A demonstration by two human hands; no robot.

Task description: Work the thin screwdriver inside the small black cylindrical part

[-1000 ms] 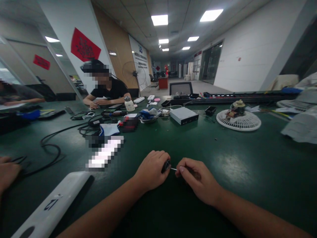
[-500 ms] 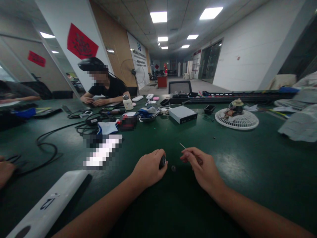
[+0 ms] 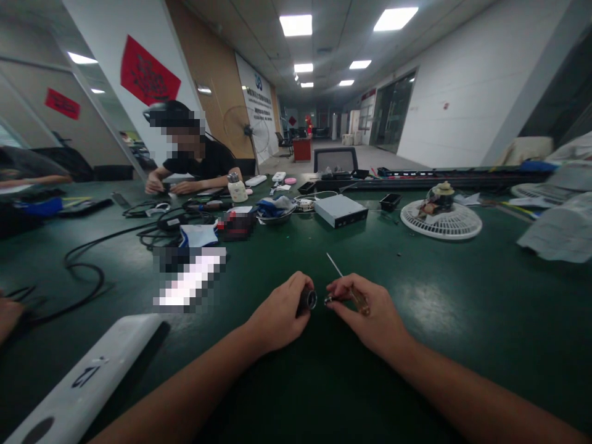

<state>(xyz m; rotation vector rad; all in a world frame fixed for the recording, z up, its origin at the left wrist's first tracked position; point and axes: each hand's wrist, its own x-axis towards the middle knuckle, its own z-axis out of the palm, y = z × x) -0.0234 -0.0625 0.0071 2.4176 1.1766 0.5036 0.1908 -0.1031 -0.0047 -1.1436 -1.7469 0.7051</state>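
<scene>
My left hand (image 3: 277, 306) grips a small black cylindrical part (image 3: 307, 300), its round open end facing right. My right hand (image 3: 370, 308) holds a small screwdriver (image 3: 359, 300) with a clear amber handle, its thin steel shaft pointing up and to the left. A tiny metal piece (image 3: 328, 300) shows at the right fingertips, close to the cylinder's end. Both hands hover just above the dark green work mat (image 3: 416, 351), near each other.
Cables (image 3: 86, 265), a grey metal box (image 3: 341, 210), a white fan grille (image 3: 441, 221) and scattered parts lie farther along the mat. A long white object (image 3: 83, 382) lies at lower left. A co-worker (image 3: 198, 160) sits across the bench, and another person's hand (image 3: 7, 314) is at the left edge.
My hands have come closer together and risen slightly. The screwdriver now shows fully, shaft up-left. The small dark part lying on the mat is no longer seen there.
</scene>
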